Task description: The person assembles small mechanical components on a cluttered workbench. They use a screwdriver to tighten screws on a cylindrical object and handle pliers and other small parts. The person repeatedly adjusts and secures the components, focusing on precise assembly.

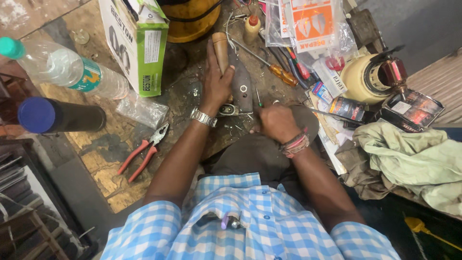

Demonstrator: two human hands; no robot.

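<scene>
An old clothes iron (pixel 241 86) with a wooden handle (pixel 221 50) lies on its side on the worn bench. My left hand (pixel 215 84), with a metal watch at the wrist, grips the iron at the handle and steadies it. My right hand (pixel 276 121) is closed around a small screwdriver (pixel 259 98) whose thin shaft points at the rear end of the iron. Thread bands circle my right wrist.
Red-handled pliers (pixel 144 151) lie at the left. A clear water bottle (pixel 62 67), a dark cylinder with a blue cap (pixel 57 115) and a green-white carton (pixel 139 43) stand behind. An orange-handled screwdriver (pixel 281 74), a motor armature (pixel 380 77), packets and a rumpled cloth (pixel 414 159) crowd the right.
</scene>
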